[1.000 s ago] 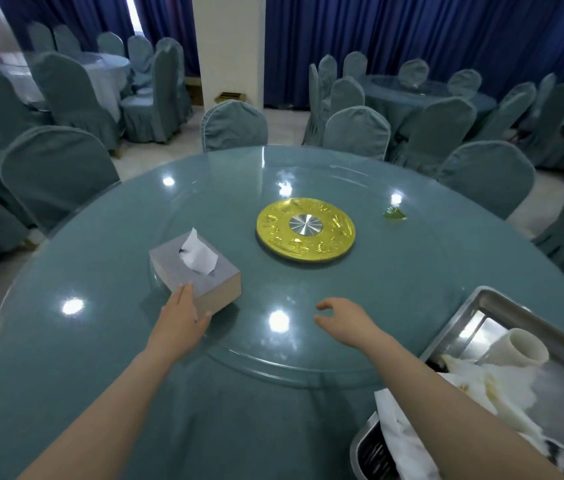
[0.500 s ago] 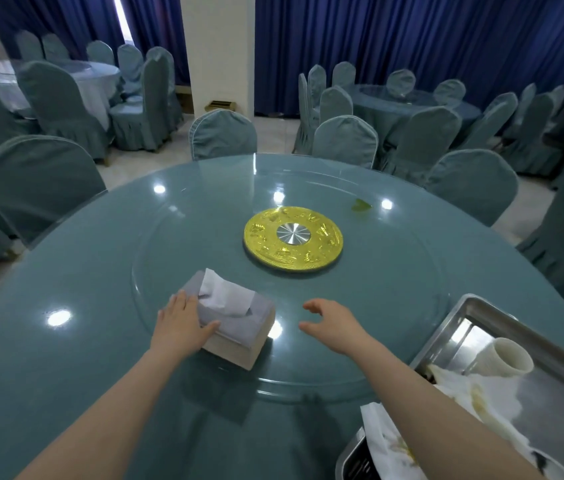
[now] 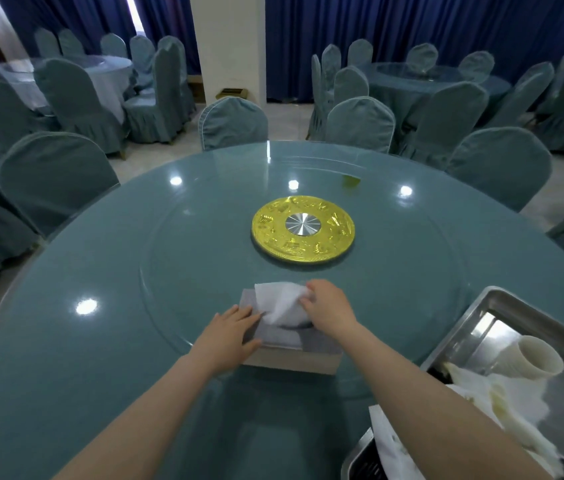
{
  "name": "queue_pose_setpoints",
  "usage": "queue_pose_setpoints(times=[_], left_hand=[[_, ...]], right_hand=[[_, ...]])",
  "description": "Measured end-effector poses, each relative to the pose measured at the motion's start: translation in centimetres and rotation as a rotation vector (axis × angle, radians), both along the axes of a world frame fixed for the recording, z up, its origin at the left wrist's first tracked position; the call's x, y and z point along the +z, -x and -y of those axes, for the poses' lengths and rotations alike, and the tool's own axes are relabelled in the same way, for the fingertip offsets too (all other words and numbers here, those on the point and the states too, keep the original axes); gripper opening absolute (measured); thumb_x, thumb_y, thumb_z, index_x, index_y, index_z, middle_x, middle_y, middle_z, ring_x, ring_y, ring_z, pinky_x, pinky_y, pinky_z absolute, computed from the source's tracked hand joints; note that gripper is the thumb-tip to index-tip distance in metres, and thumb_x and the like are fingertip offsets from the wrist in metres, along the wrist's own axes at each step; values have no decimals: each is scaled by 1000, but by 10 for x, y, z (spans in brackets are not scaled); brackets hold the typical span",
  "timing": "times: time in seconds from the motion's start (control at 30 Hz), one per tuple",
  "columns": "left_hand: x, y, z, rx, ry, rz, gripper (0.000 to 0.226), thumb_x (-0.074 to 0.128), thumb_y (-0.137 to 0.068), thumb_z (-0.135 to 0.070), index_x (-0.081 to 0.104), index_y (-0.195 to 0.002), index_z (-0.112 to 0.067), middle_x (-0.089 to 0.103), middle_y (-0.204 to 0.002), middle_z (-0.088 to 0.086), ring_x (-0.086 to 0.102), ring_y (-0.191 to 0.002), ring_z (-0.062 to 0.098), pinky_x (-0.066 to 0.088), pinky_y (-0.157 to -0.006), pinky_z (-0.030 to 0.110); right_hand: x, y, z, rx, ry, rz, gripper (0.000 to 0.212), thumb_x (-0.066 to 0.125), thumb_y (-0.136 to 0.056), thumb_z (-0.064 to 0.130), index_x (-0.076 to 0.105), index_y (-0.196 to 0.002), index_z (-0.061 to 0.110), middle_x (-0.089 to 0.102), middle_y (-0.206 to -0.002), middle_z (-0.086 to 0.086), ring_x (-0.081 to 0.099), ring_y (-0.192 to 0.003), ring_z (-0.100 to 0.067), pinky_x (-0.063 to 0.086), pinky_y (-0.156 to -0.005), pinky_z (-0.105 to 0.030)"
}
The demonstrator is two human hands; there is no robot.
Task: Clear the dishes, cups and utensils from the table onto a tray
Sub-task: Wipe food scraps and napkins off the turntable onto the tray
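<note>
Teal-grey glass table (image 3: 100, 278); gold embossed disc (image 3: 303, 229) with a silver centre (radially brushed). Grey-topped tissue box (image 3: 287, 344), beige sides, white tissue (image 3: 279, 303). Silver tray (image 3: 502, 313), cream cup (image 3: 530, 356). Deep blue curtains (image 3: 412, 36), grey-blue chair covers (image 3: 234, 123).

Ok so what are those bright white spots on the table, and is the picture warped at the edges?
Head view: the spots are ceiling lights mirrored in the glossy table, for example near the left edge. The wide-angle lens bows the chairs and curtains outward. The hands at the tissue box look sharp.
</note>
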State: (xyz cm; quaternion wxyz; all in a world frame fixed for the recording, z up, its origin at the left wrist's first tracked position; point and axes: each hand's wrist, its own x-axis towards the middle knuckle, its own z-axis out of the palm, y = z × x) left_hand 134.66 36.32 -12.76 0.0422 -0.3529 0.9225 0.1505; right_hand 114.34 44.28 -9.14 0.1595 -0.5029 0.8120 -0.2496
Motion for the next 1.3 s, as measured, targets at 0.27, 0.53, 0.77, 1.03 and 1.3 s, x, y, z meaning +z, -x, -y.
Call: queue_pose_setpoints(times=[0.27, 0.53, 0.77, 1.03, 1.3], left_hand=[[6, 35, -13, 102, -148, -330, 46, 56, -93, -29, 51, -136, -14, 49, -141, 0, 43, -131, 17, 28, -112, 30], [2, 42, -20, 140, -140, -307, 52, 56, -93, -27, 42, -143, -15, 38, -150, 1, 32, -139, 13, 17, -112, 21], [5, 31, -21, 199, -173, -283, 52, 57, -93, -24, 42, -142, -15, 41, -148, 1, 35, -137, 14, 21, -111, 22], [47, 37, -41, 217, -375, -637, 72, 78, -70, -44, 42, -132, -37, 49, -132, -24, 46, -121, -7, 33, -97, 10], [84, 31, -64, 318, -605, -796, 25, 80, -72, -25, 65, -92, -27, 72, -79, -17, 65, -73, -3, 44, -59, 8]], right_hand=[[60, 46, -52, -117, 400, 632, 19, 49, -93, 6, 61, -87, 19, 60, -78, 5, 54, -70, -10, 44, -66, -27], [2, 97, -76, 227, -337, -274, 33, 48, -95, 30, 63, -122, 20, 17, -158, 3, 9, -146, -23, 17, -117, -37], [19, 90, -62, 51, 47, -167, 24, 51, -94, 14, 68, -111, 15, 62, -106, -8, 58, -100, -26, 39, -79, -29], [75, 38, -63, 57, 289, 140, 45, 65, -85, 15, 53, -127, 24, 60, -96, 3, 51, -90, -9, 40, -81, -26], [90, 14, -77, 174, 236, 466, 10, 60, -89, 11, 69, -86, 13, 63, -73, 2, 53, -62, -5, 43, -59, -19]])
